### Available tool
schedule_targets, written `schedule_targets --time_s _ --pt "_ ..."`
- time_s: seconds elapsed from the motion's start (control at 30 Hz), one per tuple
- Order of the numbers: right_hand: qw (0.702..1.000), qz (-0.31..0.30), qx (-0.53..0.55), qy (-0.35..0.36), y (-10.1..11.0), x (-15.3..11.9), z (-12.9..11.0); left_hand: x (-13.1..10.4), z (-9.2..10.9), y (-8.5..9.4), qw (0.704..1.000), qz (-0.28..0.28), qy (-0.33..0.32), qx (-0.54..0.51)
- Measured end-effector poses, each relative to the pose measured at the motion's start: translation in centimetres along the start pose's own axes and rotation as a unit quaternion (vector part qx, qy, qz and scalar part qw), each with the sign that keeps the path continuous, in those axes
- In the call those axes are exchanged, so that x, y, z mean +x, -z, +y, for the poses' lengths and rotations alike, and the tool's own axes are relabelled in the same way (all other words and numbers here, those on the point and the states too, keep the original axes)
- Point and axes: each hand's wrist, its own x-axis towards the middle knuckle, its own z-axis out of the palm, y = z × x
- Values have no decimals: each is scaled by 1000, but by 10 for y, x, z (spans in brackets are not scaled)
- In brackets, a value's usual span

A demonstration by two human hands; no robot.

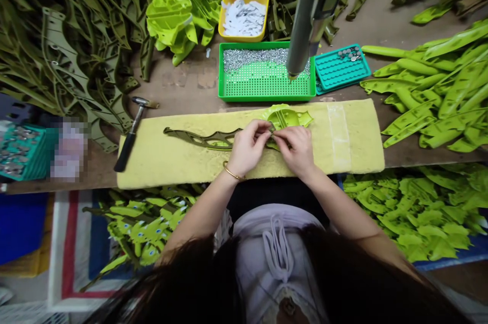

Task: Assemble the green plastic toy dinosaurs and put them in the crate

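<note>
My left hand [249, 145] and my right hand [298, 147] meet over the yellow pad, fingertips pinched together. Between them shows a small dark olive piece [272, 128], mostly covered by the fingers; its exact kind is unclear. A long, curved olive plastic part [206, 138] with cut-out openings lies on the pad and runs beneath my left hand. Just beyond the fingers rests a bright green, hollow plastic shell [284, 116] with a jagged edge.
A hammer [131, 133] lies across the pad's [360, 136] left end. Behind stand a green tray [267, 93] of small metal fasteners, a yellow tub [244, 37] of white pieces and a teal tray [339, 72]. A grey tool [305, 19] hangs overhead. Green parts [438, 85] pile up right.
</note>
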Motion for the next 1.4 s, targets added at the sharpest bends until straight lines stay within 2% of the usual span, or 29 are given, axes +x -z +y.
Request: schedule_targets --time_s 0.07,0.17,0.27,0.47,0.87,1.17,1.4 --pt "999 -8 -35 23 3 0 3 -4 -1 1 996 18 -47 80" --pt "996 -30 -82 28 7 -2 4 -11 -6 1 970 35 -149 191" --pt "995 -38 -96 -2 6 -6 1 -16 -14 -1 954 23 -203 220" --pt "994 -3 -96 -45 -4 -11 -10 -21 -21 -8 952 45 -179 245" --pt "989 -42 -82 -120 -4 -8 -18 -23 -23 -8 960 34 -161 229" --pt "982 -68 -120 -133 -2 -3 -24 -23 -23 -8 964 23 -151 220" --pt "982 -49 -128 -130 -5 -4 -23 -23 -24 -7 961 23 -160 224"
